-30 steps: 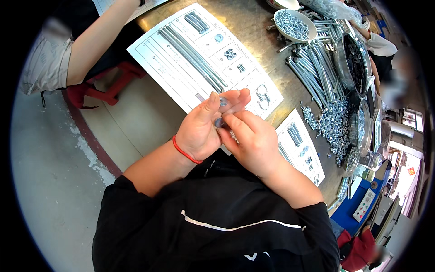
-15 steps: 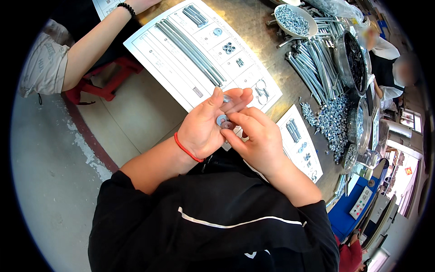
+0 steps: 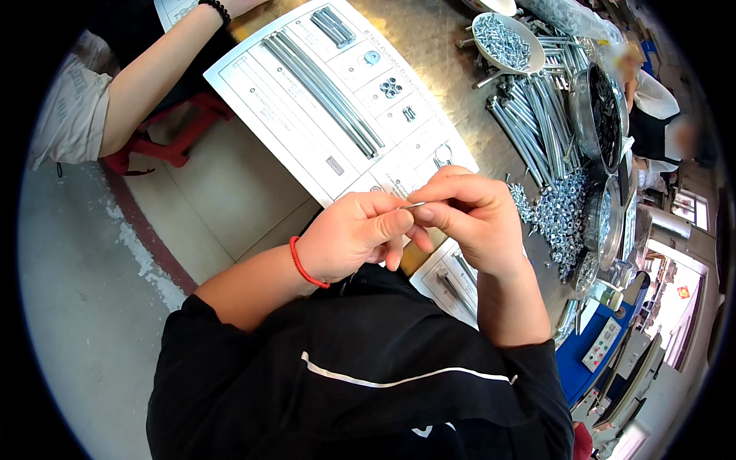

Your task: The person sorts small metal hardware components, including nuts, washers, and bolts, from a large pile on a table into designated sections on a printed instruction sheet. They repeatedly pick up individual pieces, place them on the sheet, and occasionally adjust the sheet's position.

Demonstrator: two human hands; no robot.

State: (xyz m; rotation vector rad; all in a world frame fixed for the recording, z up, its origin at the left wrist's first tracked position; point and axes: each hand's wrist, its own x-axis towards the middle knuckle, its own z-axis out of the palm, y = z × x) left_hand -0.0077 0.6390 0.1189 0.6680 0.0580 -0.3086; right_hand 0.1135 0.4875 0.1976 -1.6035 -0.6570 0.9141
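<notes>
In front of my chest, a thin metal washer [image 3: 415, 205] is seen edge-on between my fingertips. My left hand [image 3: 349, 236], with a red cord round its wrist, is closed and pinches the washer's left side between thumb and finger. From the right, the thumb and forefinger of my right hand [image 3: 483, 218] grip the same washer. Whether more washers lie inside the curled left fingers is hidden. Just beyond both hands lies a large white printed sheet [image 3: 253, 90] showing long rods, nuts and other small hardware.
Long bolts [image 3: 529, 138] lie piled on the worn table [image 3: 452, 107], beside a heap of nuts [image 3: 563, 218]. A bowl of small screws [image 3: 502, 42] and a pan of black parts [image 3: 602, 115] stand farther back. Another person's arm [image 3: 165, 73] reaches in at upper left.
The left palm, open with washers on it before, has turned and closed. Both hands have come together on one washer, the right hand having moved up and right. A smaller sheet below shows differently.
</notes>
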